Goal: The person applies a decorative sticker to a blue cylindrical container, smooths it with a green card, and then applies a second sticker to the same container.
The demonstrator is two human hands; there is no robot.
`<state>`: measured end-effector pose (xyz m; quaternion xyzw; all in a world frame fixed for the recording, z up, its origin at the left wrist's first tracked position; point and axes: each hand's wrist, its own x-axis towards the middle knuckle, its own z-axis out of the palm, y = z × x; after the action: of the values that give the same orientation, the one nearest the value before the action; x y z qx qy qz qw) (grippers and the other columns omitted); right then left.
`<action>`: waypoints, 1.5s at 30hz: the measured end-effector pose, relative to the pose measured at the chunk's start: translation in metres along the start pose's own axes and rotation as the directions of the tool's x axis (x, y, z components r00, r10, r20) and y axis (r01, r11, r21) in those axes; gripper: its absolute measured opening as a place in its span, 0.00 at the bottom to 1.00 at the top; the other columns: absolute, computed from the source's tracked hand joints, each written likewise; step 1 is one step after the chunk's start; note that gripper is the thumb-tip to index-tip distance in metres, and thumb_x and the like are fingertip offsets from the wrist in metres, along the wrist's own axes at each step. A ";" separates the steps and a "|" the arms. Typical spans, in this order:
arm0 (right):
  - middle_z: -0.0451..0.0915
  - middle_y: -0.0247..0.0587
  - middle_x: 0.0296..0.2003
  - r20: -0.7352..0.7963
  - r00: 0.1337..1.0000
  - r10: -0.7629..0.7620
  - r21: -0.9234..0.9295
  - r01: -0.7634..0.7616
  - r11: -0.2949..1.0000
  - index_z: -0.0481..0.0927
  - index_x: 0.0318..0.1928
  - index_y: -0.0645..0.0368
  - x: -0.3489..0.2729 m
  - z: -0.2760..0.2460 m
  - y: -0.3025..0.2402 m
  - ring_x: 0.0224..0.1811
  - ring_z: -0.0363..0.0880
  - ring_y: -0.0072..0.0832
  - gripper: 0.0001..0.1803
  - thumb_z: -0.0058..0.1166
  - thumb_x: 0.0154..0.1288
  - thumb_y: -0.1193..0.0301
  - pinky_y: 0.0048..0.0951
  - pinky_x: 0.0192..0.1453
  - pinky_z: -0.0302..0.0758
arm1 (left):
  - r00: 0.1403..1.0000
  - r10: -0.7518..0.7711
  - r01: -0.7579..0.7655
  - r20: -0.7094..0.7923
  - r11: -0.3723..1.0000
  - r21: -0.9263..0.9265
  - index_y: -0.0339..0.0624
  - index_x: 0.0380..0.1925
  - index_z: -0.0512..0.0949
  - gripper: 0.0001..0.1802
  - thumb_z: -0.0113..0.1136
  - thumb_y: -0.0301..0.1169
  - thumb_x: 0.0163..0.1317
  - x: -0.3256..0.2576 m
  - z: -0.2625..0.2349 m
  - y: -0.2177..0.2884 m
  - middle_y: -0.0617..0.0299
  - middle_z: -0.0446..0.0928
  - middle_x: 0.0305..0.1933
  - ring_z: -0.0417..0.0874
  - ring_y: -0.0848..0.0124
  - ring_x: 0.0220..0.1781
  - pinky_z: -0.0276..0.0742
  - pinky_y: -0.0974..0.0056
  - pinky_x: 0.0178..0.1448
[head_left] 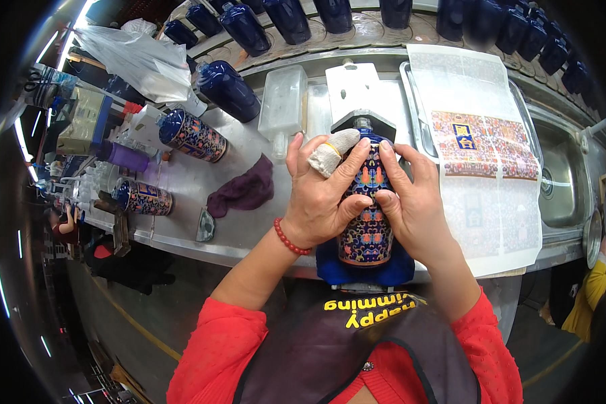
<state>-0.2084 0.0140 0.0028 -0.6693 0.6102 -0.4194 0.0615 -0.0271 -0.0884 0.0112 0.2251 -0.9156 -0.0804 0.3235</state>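
A dark blue bottle (366,236), wrapped in a colourful flower-patterned decal, lies in front of me with its neck pointing away. My left hand (323,198) is closed against its left side, with thumb and index finger pressed on the pattern. A grey cloth cover sits on one left finger, held by a yellow band. From the right side, my right hand (414,198) grips the same bottle, fingertips near its shoulder and thumb on its middle. Blue cloth or padding (400,266) shows under its base. The neck rests at a grey angled holder (384,124).
To the right lie printed decal sheets (475,219) beside a sink (565,178). On the left are a purple cloth (242,192), a clear plastic box (283,101), two patterned bottles (194,137) and a plain blue bottle (229,91). Several blue bottles (286,20) line the far conveyor.
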 end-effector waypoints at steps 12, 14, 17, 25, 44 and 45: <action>0.67 0.61 0.65 0.012 1.000 0.007 0.036 -0.007 0.999 0.72 0.73 0.54 -0.008 0.000 -0.002 0.64 0.68 0.56 0.31 0.56 0.74 0.57 0.50 0.71 0.66 | 1.000 -0.014 0.014 -0.008 1.000 -0.021 0.46 0.68 0.77 0.39 0.44 0.64 0.73 -0.013 -0.003 0.005 0.53 0.77 0.66 0.66 0.53 0.67 0.38 0.42 0.81; 0.67 0.61 0.65 0.012 1.000 0.004 0.032 -0.004 0.999 0.72 0.73 0.54 -0.008 0.000 -0.001 0.64 0.68 0.56 0.31 0.56 0.74 0.57 0.50 0.71 0.66 | 1.000 -0.008 0.008 -0.013 1.000 -0.024 0.45 0.68 0.77 0.39 0.45 0.64 0.73 -0.011 -0.004 0.005 0.54 0.77 0.65 0.66 0.53 0.67 0.38 0.42 0.80; 0.67 0.61 0.65 0.013 1.000 0.006 0.034 -0.007 0.999 0.71 0.73 0.54 -0.008 0.000 -0.002 0.64 0.68 0.56 0.31 0.56 0.74 0.57 0.51 0.71 0.66 | 1.000 -0.006 0.005 -0.030 0.999 -0.046 0.45 0.67 0.77 0.39 0.46 0.64 0.73 -0.008 -0.005 0.003 0.54 0.78 0.63 0.66 0.54 0.67 0.38 0.41 0.80; 0.66 0.60 0.65 0.023 1.000 0.014 0.042 -0.015 0.999 0.70 0.73 0.55 -0.008 0.000 -0.002 0.64 0.67 0.56 0.32 0.55 0.75 0.56 0.51 0.70 0.66 | 0.998 0.057 -0.056 -0.006 0.989 0.138 0.46 0.63 0.79 0.39 0.50 0.66 0.69 0.008 -0.009 0.006 0.57 0.78 0.59 0.67 0.55 0.65 0.39 0.39 0.79; 0.66 0.61 0.65 0.020 1.000 0.017 0.037 -0.018 0.999 0.69 0.74 0.57 -0.004 0.000 0.000 0.64 0.67 0.57 0.34 0.55 0.75 0.54 0.50 0.70 0.67 | 0.998 -0.007 0.000 0.056 0.993 0.118 0.41 0.70 0.73 0.47 0.40 0.70 0.71 0.000 -0.008 0.008 0.54 0.77 0.61 0.65 0.53 0.67 0.36 0.39 0.80; 0.66 0.61 0.65 0.033 0.999 0.028 0.038 -0.029 0.999 0.69 0.74 0.57 -0.005 -0.001 -0.001 0.64 0.67 0.57 0.34 0.55 0.75 0.54 0.51 0.70 0.66 | 0.998 -0.022 0.016 0.065 0.996 0.092 0.41 0.71 0.72 0.48 0.39 0.71 0.70 -0.002 -0.008 0.008 0.53 0.76 0.63 0.64 0.52 0.68 0.36 0.39 0.80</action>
<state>-0.2074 0.0190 0.0012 -0.6662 0.6103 -0.4191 0.0903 -0.0240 -0.0804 0.0187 0.2456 -0.9262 -0.0491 0.2818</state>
